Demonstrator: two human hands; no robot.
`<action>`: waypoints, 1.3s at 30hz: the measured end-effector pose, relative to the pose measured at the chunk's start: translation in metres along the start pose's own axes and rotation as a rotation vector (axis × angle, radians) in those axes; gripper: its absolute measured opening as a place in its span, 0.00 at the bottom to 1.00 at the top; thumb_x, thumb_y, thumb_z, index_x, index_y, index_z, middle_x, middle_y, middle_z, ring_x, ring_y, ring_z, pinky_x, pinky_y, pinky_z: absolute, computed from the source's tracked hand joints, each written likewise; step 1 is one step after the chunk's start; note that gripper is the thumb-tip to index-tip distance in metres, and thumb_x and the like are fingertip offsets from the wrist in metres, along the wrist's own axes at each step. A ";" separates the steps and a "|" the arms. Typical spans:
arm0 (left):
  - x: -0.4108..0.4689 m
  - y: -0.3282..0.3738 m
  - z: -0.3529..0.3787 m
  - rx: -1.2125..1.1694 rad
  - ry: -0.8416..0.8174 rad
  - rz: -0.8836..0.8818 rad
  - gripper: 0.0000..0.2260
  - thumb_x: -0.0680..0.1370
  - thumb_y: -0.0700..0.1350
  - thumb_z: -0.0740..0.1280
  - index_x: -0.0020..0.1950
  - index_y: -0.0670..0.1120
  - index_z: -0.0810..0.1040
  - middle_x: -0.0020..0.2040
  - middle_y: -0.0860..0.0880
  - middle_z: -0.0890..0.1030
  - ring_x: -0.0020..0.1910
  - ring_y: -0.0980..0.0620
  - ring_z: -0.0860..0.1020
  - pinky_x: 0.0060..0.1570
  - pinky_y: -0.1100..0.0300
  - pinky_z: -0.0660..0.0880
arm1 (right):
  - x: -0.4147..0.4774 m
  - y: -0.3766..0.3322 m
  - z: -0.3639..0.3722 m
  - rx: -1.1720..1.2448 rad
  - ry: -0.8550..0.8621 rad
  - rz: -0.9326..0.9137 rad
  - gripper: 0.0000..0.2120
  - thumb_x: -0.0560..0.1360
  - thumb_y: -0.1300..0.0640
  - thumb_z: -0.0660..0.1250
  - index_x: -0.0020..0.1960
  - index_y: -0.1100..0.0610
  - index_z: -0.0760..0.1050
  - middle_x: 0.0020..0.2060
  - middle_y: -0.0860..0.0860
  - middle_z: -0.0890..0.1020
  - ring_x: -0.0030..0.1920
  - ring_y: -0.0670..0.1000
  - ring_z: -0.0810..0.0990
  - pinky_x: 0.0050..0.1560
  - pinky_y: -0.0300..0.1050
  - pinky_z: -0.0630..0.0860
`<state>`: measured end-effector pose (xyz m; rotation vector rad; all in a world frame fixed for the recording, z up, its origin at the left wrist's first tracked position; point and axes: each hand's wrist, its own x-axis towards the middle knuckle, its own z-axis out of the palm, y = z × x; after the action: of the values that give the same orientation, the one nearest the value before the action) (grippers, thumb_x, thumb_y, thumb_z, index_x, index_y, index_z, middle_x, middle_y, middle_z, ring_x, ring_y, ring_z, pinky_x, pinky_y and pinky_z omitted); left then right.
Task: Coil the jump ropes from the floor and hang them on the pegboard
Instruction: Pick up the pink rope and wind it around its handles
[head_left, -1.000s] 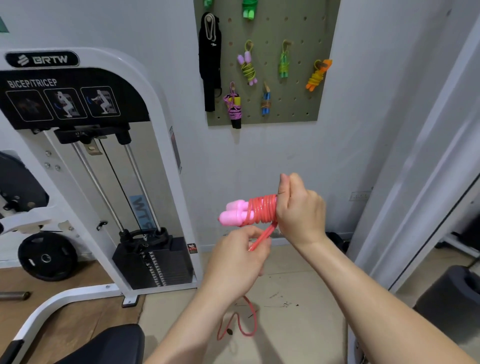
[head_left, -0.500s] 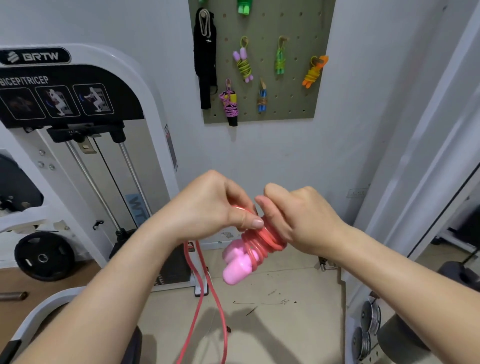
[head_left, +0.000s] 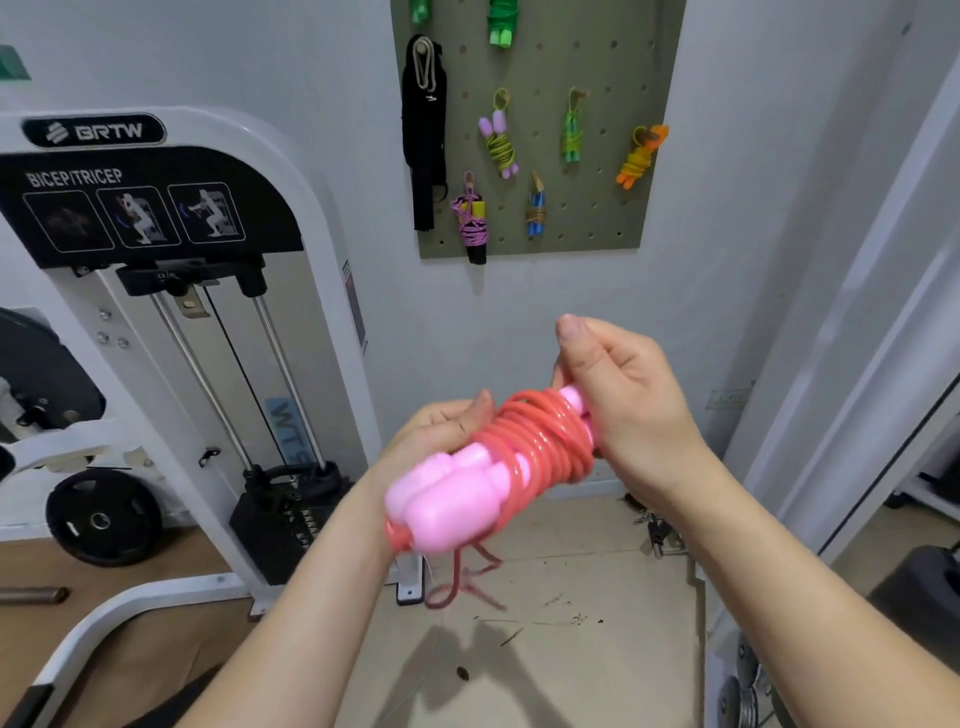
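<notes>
well below the pegboard, the right hand grips the upper end of the coiled rope and the left hand holds its pink handles. a loose tail dangles farther below the pegboard.

A white weight machine stands against a pale wall

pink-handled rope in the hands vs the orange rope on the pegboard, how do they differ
The pink-handled rope is held by the left hand and right hand; the orange rope hangs on the pegboard. The pink-handled rope has a red tail dangling; the orange rope shows none. The pink-handled rope's cord is red, the orange rope's yellow. Both are coiled round their handles.
</notes>
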<state>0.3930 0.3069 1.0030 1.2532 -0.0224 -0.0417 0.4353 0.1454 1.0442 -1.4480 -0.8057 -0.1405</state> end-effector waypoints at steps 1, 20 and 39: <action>0.002 -0.006 0.002 -0.040 0.052 0.021 0.11 0.76 0.47 0.69 0.35 0.44 0.78 0.26 0.51 0.75 0.22 0.58 0.72 0.23 0.68 0.69 | 0.002 0.003 0.003 0.048 0.076 0.037 0.22 0.83 0.57 0.56 0.30 0.59 0.66 0.20 0.44 0.68 0.23 0.41 0.66 0.26 0.34 0.65; -0.034 -0.007 0.065 1.391 0.373 0.348 0.07 0.82 0.49 0.55 0.52 0.50 0.71 0.42 0.49 0.80 0.45 0.43 0.77 0.39 0.51 0.67 | 0.028 0.020 -0.001 -0.791 0.406 -0.269 0.17 0.81 0.49 0.52 0.36 0.55 0.59 0.22 0.51 0.65 0.24 0.61 0.64 0.24 0.53 0.65; -0.051 0.059 0.068 1.908 0.364 0.284 0.26 0.70 0.70 0.64 0.32 0.47 0.67 0.27 0.52 0.68 0.29 0.49 0.69 0.32 0.56 0.66 | 0.019 0.004 -0.017 -1.034 0.053 -0.629 0.23 0.83 0.46 0.48 0.35 0.58 0.67 0.18 0.53 0.65 0.18 0.62 0.65 0.18 0.46 0.63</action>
<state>0.3406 0.2632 1.0802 3.1243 0.1033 0.5902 0.4585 0.1378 1.0533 -2.0590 -1.2026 -1.2110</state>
